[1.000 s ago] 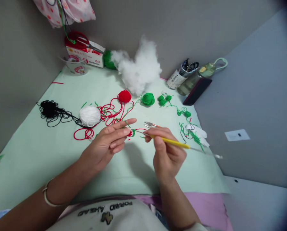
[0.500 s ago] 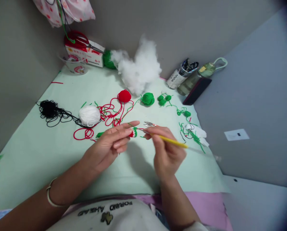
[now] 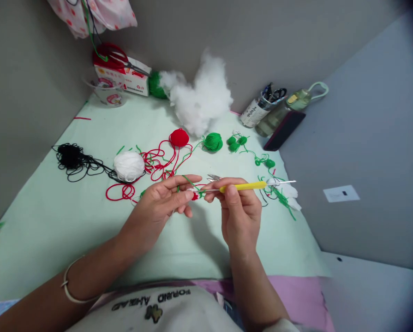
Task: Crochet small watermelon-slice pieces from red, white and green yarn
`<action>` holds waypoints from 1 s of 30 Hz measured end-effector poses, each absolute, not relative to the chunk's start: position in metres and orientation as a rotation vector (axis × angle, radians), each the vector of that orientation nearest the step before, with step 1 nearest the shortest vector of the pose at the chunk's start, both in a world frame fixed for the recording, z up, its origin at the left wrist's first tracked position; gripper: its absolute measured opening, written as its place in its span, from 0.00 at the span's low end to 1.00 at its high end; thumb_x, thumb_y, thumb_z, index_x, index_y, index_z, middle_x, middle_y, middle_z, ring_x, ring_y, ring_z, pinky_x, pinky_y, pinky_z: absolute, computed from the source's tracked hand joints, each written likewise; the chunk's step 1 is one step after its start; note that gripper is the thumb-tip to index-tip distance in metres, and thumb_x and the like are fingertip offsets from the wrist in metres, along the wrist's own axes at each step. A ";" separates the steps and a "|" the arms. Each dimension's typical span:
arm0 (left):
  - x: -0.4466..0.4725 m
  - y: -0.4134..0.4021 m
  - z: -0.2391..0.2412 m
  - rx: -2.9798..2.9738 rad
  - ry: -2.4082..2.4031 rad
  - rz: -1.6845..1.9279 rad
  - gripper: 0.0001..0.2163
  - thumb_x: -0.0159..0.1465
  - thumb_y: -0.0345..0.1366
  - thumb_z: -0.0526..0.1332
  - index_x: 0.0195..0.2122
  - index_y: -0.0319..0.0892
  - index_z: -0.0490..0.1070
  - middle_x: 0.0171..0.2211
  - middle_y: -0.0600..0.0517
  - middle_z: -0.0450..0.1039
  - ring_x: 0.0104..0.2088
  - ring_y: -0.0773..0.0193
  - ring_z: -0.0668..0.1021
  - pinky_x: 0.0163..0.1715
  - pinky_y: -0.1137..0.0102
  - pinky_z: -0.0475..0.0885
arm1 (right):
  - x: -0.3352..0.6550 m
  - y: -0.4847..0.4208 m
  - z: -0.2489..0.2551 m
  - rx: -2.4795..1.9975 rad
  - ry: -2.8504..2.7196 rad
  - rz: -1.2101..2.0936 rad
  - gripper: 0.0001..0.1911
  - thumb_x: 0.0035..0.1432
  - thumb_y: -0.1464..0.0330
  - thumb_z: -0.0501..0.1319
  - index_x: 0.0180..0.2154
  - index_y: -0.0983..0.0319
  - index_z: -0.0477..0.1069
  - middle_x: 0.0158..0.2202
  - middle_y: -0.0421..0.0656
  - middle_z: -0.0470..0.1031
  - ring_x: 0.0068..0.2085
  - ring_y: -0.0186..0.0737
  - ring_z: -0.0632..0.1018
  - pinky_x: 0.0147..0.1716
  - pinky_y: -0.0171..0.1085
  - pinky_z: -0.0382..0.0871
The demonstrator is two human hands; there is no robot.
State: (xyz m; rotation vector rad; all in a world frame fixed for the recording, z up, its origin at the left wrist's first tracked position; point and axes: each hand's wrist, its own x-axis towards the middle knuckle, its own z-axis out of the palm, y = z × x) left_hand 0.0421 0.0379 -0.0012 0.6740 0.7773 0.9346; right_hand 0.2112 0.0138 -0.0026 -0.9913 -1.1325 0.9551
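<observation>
My left hand (image 3: 161, 203) pinches a small crochet piece (image 3: 195, 195) of red, white and green yarn between thumb and fingers. A green strand runs over its raised index finger. In my right hand (image 3: 239, 207) is a crochet hook (image 3: 246, 186) with a yellow handle, held almost level. Its thin metal shaft reaches left to the crochet piece, and another metal end sticks out to the right. The tip at the piece is too small to make out. Small thread snips (image 3: 213, 177) lie just beyond my right hand, partly covered by it.
Beyond my hands lie a red yarn ball (image 3: 179, 138), green ball (image 3: 213, 142), white ball (image 3: 129, 166) and black yarn tangle (image 3: 69, 157). White stuffing (image 3: 201, 99) sits at the back. A pen cup (image 3: 254, 113), bottle (image 3: 298, 99) and dark phone-like slab (image 3: 284, 131) stand right; scissors (image 3: 114, 56) rest on a box.
The crochet hook has swung from slanting down rightward to nearly level. My right hand has turned with it. The crochet piece has shifted slightly right and down.
</observation>
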 end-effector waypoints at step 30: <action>0.046 0.043 0.001 0.440 0.638 0.834 0.13 0.57 0.33 0.75 0.44 0.40 0.85 0.24 0.60 0.63 0.18 0.80 0.55 0.16 0.82 0.62 | 0.206 0.007 -0.008 -1.070 -1.686 0.239 0.17 0.67 0.75 0.63 0.51 0.52 0.80 0.46 0.45 0.84 0.46 0.44 0.84 0.42 0.44 0.80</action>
